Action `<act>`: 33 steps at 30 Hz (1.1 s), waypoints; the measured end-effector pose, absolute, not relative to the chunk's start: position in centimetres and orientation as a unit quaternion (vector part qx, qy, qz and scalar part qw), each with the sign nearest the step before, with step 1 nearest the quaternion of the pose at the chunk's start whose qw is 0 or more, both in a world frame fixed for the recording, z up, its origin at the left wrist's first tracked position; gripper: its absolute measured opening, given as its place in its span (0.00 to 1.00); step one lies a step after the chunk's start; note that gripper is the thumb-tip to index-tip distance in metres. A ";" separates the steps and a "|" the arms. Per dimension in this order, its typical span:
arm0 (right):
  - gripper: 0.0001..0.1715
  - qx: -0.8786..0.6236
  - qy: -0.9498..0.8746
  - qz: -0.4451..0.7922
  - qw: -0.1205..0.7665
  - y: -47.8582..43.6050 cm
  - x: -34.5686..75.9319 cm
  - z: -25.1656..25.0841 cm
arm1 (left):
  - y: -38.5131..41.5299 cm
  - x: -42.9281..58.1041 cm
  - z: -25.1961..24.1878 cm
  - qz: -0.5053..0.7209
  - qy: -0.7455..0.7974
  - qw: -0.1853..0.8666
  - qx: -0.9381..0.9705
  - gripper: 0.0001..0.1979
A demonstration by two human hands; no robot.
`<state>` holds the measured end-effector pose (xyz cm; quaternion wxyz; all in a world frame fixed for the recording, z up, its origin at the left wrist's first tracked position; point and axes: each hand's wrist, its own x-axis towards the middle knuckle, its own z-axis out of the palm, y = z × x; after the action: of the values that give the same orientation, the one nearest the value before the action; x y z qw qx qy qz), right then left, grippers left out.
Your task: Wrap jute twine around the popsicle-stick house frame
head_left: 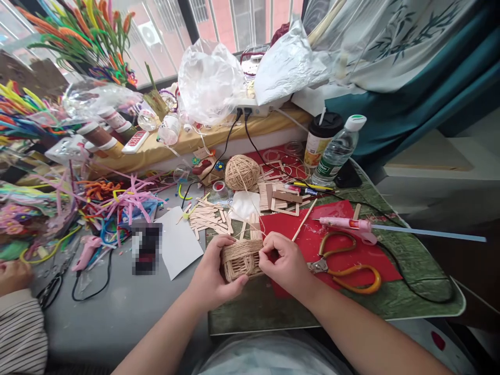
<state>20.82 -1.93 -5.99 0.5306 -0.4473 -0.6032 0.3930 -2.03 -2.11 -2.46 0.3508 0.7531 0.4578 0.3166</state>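
A small basket wound with twine (242, 258) is held just above the table's near edge. My left hand (216, 273) grips its left side, thumb below and fingers behind. At its right side my right hand (283, 260) is closed in a pinch, apparently on the twine; the fingertips partly hide what is in them. A strand runs up from there to a ball of twine (242, 172). Wooden craft sticks (209, 216) lie loose beyond my hands. Scissors with orange handles (347, 265) rest by my right wrist on red sheet (312, 221).
A pink glue gun (347, 224) with a long glue stick lies right, its black cord looping along the table edge. A water bottle (338, 151) and a lidded cup (320, 138) stand behind. Pipe cleaners (133, 200) crowd the left. Another person's hand (15, 276) rests far left.
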 end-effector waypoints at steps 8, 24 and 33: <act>0.12 -0.452 -0.588 0.411 0.530 -1.7 20.4 -6.7 | 0.1 0.5 2.0 0.184 0.500 0.376 0.758 0.18; 0.12 -0.419 -0.601 0.400 0.551 -2.2 20.0 -6.1 | -0.3 -0.5 0.8 0.237 0.489 0.411 0.732 0.14; 0.10 -0.405 -0.603 0.414 0.549 -2.1 20.4 -6.2 | -0.3 -0.8 0.5 0.249 0.501 0.407 0.722 0.11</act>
<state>20.39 -2.11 -6.18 0.5486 -0.4053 -0.6030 0.4138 -0.76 -0.34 0.53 0.4067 0.7219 0.5013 0.2491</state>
